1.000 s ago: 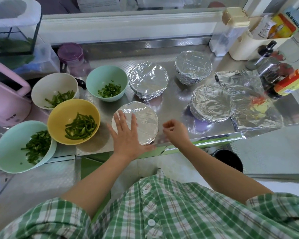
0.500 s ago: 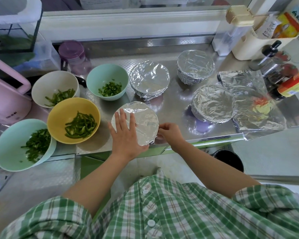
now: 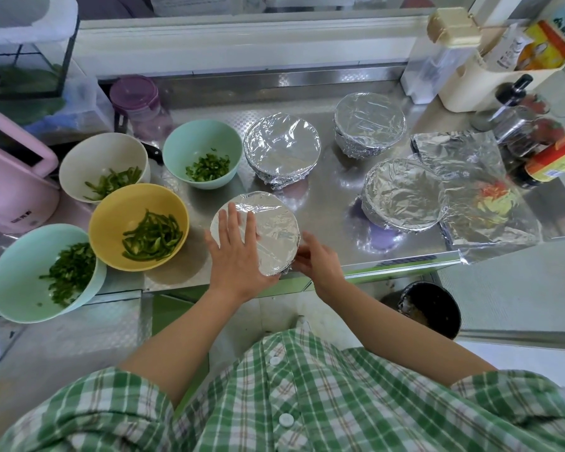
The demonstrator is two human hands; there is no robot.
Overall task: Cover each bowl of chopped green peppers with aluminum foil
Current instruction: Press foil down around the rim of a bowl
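Left fingers (image 3: 230, 223): straight and spread, lying flat on the foil (image 3: 274, 230) that caps the bowl (image 3: 282, 271); they grasp nothing.
Right fingers (image 3: 302, 256): curled round the bowl's right side just under the rim, thumb up by the rim; the tips are hidden.
Foil, handling: likely thin, light and soft. It keeps a crease but tears if you drag it, so press rather than pull.
Where to hold: work the skirt below the rim, not the taut top, which dents easily.
Bowl, handling: probably light and apt to slide on the steel counter (image 3: 327, 203); your flat palm steadies it.
Bowl, place: at the counter's front edge, just right of the yellow bowl (image 3: 105, 223).
Left hand (image 3: 238, 256): palm on the lid's near-left part, wrist over the counter edge.
Right hand (image 3: 318, 261): cupped against the near-right wall, forearm angling back to your body.
Others: four open bowls of peppers stand left, and three covered bowls lie beyond and right.
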